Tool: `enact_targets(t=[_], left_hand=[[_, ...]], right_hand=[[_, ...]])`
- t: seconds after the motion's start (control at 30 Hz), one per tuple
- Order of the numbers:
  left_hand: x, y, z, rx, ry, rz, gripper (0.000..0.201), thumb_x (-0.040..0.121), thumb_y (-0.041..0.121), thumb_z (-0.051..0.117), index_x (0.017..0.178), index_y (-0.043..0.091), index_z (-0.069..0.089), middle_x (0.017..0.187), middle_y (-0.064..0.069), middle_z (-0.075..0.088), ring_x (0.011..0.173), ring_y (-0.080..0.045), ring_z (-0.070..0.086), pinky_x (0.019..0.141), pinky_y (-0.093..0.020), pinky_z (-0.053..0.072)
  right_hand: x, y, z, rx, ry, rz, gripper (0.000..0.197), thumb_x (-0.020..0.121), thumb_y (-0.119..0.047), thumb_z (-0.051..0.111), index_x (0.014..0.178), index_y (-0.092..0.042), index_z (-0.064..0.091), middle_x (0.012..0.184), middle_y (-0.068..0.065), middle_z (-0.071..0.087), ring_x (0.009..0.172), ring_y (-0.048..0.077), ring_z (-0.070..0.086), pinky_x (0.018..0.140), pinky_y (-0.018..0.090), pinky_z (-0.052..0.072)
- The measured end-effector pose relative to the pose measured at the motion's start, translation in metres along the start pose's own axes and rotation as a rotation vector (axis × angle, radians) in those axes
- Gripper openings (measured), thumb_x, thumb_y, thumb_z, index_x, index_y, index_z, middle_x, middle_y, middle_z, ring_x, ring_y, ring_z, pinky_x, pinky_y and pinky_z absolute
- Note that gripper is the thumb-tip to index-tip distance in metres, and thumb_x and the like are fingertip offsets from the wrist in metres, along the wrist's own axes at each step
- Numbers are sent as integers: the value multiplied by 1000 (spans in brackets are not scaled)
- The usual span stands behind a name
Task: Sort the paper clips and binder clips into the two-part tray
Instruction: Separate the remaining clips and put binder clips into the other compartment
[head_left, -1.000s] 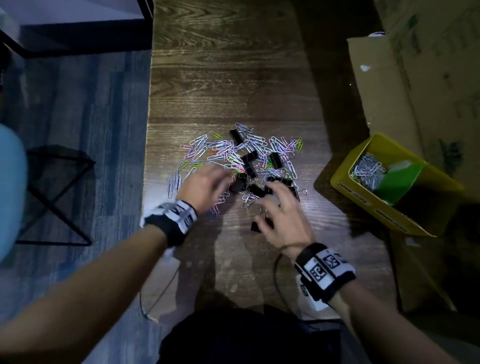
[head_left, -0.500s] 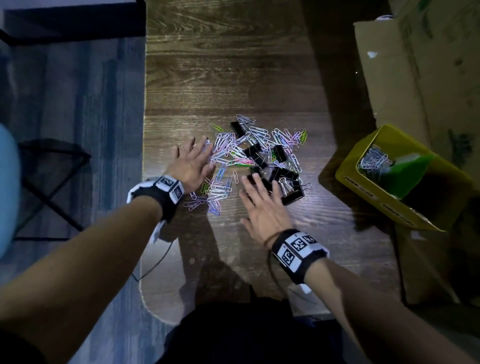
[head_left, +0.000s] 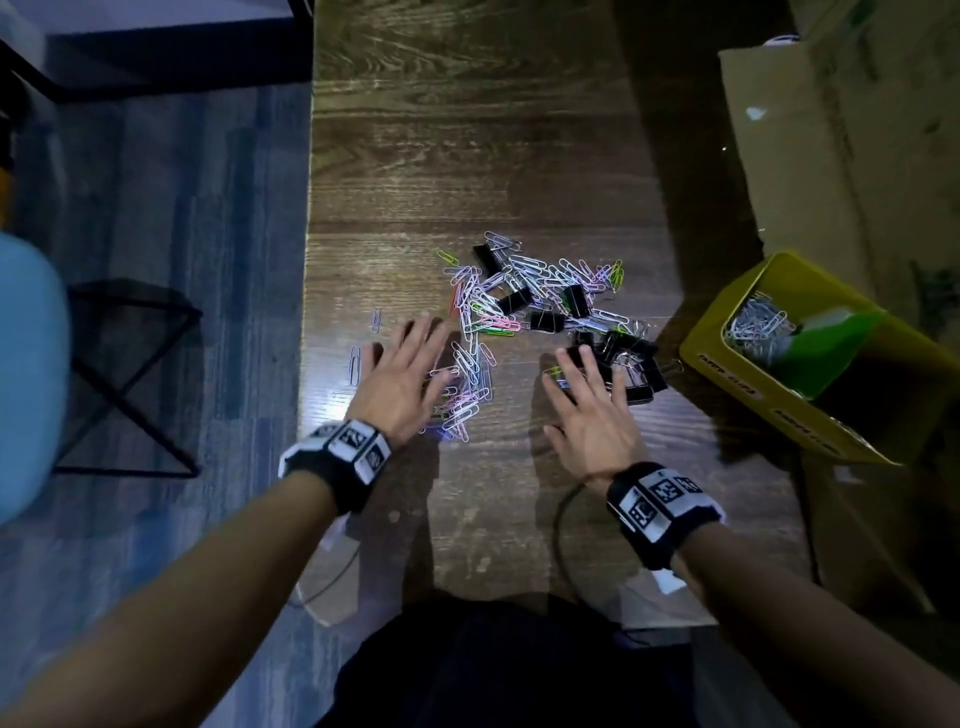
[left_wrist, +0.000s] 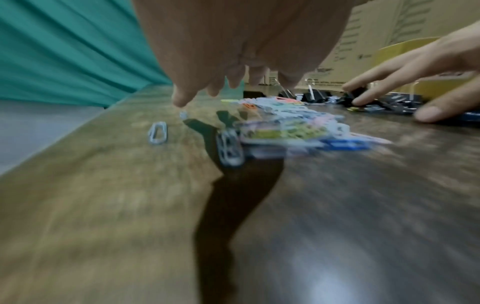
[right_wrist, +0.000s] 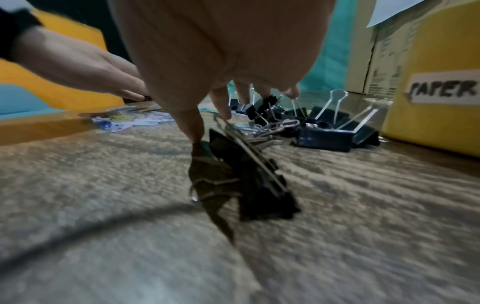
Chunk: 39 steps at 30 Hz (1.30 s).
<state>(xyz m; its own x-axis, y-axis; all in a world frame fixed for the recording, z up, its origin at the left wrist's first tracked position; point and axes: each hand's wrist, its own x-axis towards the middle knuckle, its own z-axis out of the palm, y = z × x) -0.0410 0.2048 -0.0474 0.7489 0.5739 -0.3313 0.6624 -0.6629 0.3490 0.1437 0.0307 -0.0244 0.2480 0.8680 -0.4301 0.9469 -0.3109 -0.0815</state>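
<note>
Head view, left hand: I see my left hand flat with its fingers spread wide, holding nothing, at the left edge of the pile.
Right hand: my right hand is also flat and wide, fingers straight, and it grips nothing; its fingertips reach the black clips.
Paper clips: the coloured paper clips lie in a loose pile on the table, between and beyond my two hands; two single ones lie apart at the left.
Binder clips: the black binder clips are gathered mostly at the right side of the pile, some more mixed in farther back.
Right wrist view: one binder clip lies just below my thumb; I cannot tell if it is touched.
Tray: the yellow tray stands tilted at the right table edge, with silver paper clips in its far part and a green divider.
Behind: cardboard boxes.
</note>
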Motion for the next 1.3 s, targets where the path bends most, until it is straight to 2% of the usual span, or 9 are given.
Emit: enact_targets(t=[0.1,0.2,0.43,0.57,0.7,1.0,1.1,1.2,1.3], left_hand=[[26,5,-8,71,-68,38,59,97,46,25,148,24,6,157,5,-3,145,-16,-5,116,-52,4],[22,18,5,97,-196,61,62,97,47,22,148,21,-2,156,4,-11,143,-17,-13,114,-50,-7],[-21,18,18,41,-151,168,61,93,50,13,148,21,13,156,4,-1,140,-10,-10,116,-51,-1],[10,-21,-10,-90,52,-31,56,95,45,25,146,23,21,157,-1,11,145,-19,6,114,-56,9],[26,-39,-22,-33,-67,-169,59,98,42,28,148,19,7,158,-2,-2,145,-21,-4,113,-54,2],[-41,11,31,-158,-138,17,58,97,41,13,148,15,5,156,1,-6,140,-10,-16,116,-40,-9],[-50,6,24,-301,-61,48,63,94,45,26,148,17,12,156,1,5,144,-11,2,119,-43,9],[-52,-5,8,-156,126,-99,76,80,62,49,143,23,30,145,-10,33,127,-29,38,101,-47,40],[-50,4,-1,9,1,-210,79,68,60,68,134,31,39,129,-8,37,110,-30,41,87,-48,46]], right_hand=[[3,-18,-10,89,21,-44,65,89,-21,50,148,-11,23,159,12,0,145,32,-11,111,53,-12],[9,-39,-13,165,78,-64,67,83,-16,52,146,-10,29,159,12,9,147,31,-4,114,54,-6],[31,-61,-8,241,-24,-131,67,92,-19,45,150,-11,14,160,7,5,147,26,-1,118,51,4],[23,-63,-3,254,-40,-162,58,90,-18,46,145,-11,29,159,5,10,147,26,3,117,50,6],[24,-56,-4,313,17,-182,51,87,-15,51,137,-13,44,153,8,27,145,26,16,117,43,10],[21,-60,-10,172,-41,-258,64,89,-43,54,143,-16,33,152,6,27,140,27,19,112,44,22],[18,-64,-9,192,-36,-226,67,87,-44,58,143,-16,32,147,6,31,135,27,25,110,45,28],[21,-70,-12,244,-39,-154,79,80,-53,64,143,-19,29,142,7,33,130,27,28,107,45,34],[24,-80,-14,238,-87,-68,70,81,-47,66,137,-16,38,137,11,33,127,31,31,98,45,42]])
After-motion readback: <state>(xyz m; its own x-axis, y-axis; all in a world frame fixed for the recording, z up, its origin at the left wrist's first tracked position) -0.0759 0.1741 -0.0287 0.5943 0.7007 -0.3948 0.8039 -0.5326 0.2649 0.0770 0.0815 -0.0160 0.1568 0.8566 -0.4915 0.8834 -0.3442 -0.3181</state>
